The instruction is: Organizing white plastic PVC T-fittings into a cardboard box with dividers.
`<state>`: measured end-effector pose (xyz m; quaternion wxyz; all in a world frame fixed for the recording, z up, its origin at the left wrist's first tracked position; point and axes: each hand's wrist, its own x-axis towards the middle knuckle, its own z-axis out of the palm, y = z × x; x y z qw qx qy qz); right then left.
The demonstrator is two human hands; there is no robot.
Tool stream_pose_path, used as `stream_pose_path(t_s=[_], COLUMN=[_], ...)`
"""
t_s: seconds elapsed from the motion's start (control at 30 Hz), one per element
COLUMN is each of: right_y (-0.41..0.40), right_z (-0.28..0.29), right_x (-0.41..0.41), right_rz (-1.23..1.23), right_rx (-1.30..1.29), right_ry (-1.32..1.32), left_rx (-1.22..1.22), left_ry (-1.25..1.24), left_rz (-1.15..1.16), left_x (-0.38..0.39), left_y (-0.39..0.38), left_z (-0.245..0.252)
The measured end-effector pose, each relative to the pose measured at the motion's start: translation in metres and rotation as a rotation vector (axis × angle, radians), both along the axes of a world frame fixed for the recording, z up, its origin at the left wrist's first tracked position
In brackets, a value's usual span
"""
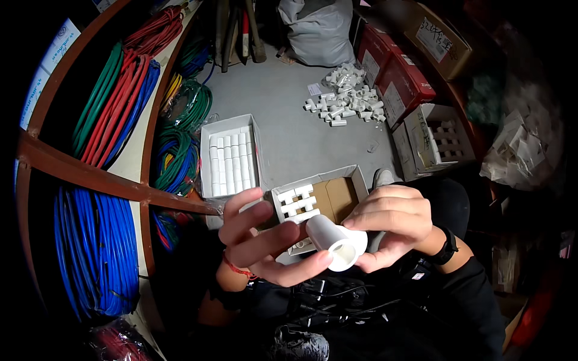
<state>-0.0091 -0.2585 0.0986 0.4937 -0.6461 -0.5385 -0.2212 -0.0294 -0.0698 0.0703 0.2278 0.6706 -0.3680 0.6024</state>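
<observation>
A white plastic pipe tee fitting (326, 235) is held up before me, its open end facing me. My right hand (393, 223) grips its side, thumb and fingers around the branch. My left hand (266, 241) has a fingertip against the rim of the open end, its other fingers spread. Below the hands lies an open cardboard box (362, 182) with rows of white tee fittings (296, 201) at its left side and bare brown cardboard at its right. Left of it, another open box (204, 158) holds white cylindrical fittings (231, 158) in tight rows.
Loose white fittings (356, 101) lie piled on the grey floor (280, 99). Red boxes (402, 81) and an open carton (424, 135) stand at right. Shelving (90, 178) with coils of blue cable (99, 252) rises at left. A white sack (318, 36) stands behind.
</observation>
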Motion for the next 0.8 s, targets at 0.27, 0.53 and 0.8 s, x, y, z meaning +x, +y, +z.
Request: stream_pose_path(t_s=[0.27, 0.53, 0.8], right_y=[0.005, 0.014, 0.026], right_z=[-0.018, -0.061, -0.215], right_x=[0.013, 0.037, 0.032], right_rz=[-0.191, 0.208, 0.051], right_rx=[-0.214, -0.443, -0.619], right_ry=[0.610, 1.303, 2.030], left_rx=[0.172, 0.378, 0.320], left_ry=[0.868, 1.075, 1.067], left_rz=[0.125, -0.001, 0.292], left_x=[0.008, 0.023, 0.021], left_y=[0.006, 0.029, 0.045], left_z=[0.017, -0.007, -0.026])
